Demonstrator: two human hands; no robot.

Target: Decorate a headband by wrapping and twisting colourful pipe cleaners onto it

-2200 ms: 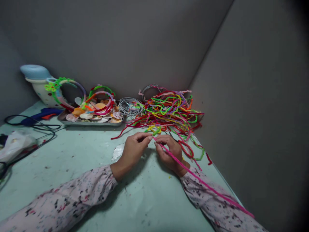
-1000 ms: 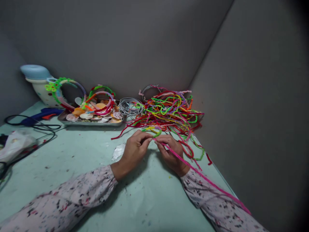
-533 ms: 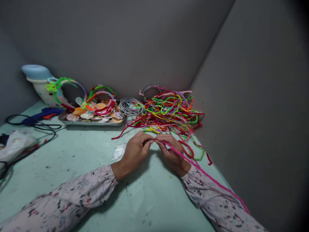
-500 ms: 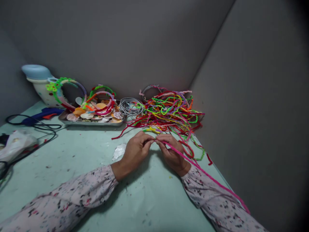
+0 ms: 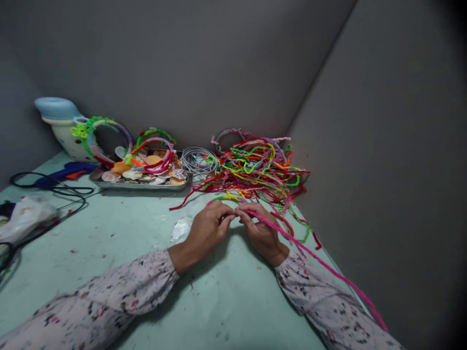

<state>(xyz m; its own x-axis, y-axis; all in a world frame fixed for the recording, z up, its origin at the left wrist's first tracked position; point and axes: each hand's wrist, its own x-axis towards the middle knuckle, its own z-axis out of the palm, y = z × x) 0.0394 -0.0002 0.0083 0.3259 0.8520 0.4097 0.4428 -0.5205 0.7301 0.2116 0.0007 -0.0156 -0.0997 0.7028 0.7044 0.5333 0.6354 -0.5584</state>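
Observation:
My left hand [image 5: 209, 228] is closed, thumb and forefinger pinched at the near end of a headband [image 5: 230, 197] wrapped in coloured pipe cleaner, whose green, yellow and purple arc shows behind my fingers. My right hand [image 5: 261, 232] meets it fingertip to fingertip, pinching a bright pink pipe cleaner [image 5: 328, 267]. The long tail of that pipe cleaner runs over the right hand and down past the right sleeve. My fingers hide the exact spot where pipe cleaner and headband meet. A red curved piece [image 5: 285, 224] shows beside the right hand.
A tangled pile of pipe cleaners [image 5: 259, 163] lies at the back right, beside coiled grey wire [image 5: 199, 161]. Left of it, a metal tray [image 5: 142, 186] holds shells and wrapped headbands. A blue glue gun [image 5: 58, 175], black cable [image 5: 78, 194], plastic bag [image 5: 31, 216] and foil scrap [image 5: 181, 228] also lie about.
Both hands stay together in nearly the same place, with a slight shift of the fingers. The pink tail has swung a little right and down. More of the headband's arc shows behind the left hand.

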